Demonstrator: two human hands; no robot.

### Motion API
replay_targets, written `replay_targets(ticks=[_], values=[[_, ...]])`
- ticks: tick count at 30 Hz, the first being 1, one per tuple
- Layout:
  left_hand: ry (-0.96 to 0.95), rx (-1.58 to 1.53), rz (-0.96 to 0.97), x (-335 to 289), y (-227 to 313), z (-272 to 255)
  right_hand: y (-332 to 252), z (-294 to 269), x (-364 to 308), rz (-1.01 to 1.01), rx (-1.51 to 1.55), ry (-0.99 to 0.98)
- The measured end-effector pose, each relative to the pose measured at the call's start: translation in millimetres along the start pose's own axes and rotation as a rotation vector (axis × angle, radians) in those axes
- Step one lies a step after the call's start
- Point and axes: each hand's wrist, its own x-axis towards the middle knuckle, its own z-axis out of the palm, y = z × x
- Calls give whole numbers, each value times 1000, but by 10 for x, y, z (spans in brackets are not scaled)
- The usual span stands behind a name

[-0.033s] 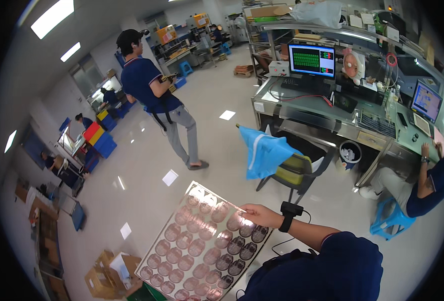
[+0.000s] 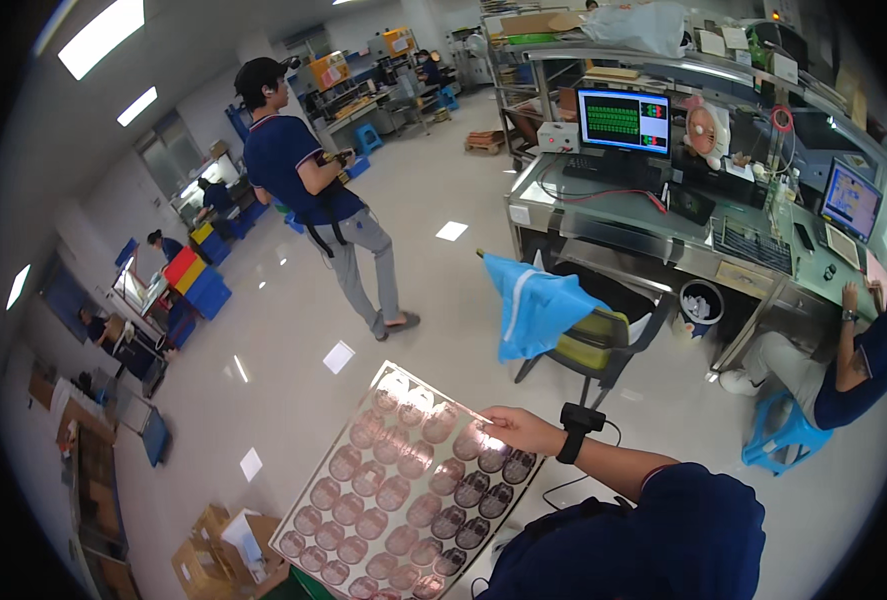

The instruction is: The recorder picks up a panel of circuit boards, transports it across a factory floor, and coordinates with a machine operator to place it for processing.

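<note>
My right hand (image 2: 511,428) is closed on the upper right edge of a circuit board panel (image 2: 388,490). The panel is a flat, pale-bordered sheet with rows of round, copper-coloured circuit patterns. It hangs tilted in front of me, shining brightly near its top corner, and its lower edge runs out of the picture. A black strap with a small box (image 2: 579,422) and a thin cable sits on my right wrist. No part of my left hand shows.
A chair (image 2: 593,340) with a blue cloth stands ahead, near a desk (image 2: 613,205) with monitors. One person (image 2: 298,165) stands ahead left; another sits on a blue stool (image 2: 783,440) at right. Cardboard boxes (image 2: 208,560) lie lower left. A waste bin (image 2: 698,308) stands beneath the desk.
The surroundings have shifted very slightly in the picture. My right hand and the circuit board panel keep the same position and grip.
</note>
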Motion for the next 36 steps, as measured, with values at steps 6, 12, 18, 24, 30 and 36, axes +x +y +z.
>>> replay_targets(ticks=[6, 12, 18, 24, 30, 36], values=[[-115, 33, 89, 1377, 729, 766, -115, 261, 1188, -48, 48, 121], [-201, 136, 11, 2287, 1010, 1560, -76, 117, 2055, -11, -4, 272], [-178, 123, -107, 3178, 782, 2406, 114, -372, 3039, -47, 4, 362], [-253, 112, -114, 3666, 1097, 3647, -23, -895, 4193, -135, -15, 373], [-282, 150, -71, 4371, 1108, 4524, -166, -1344, 5033, -44, -15, 393], [-451, 179, -192, 4886, 1269, 5849, 161, -1910, 5797, -41, -119, 522]])
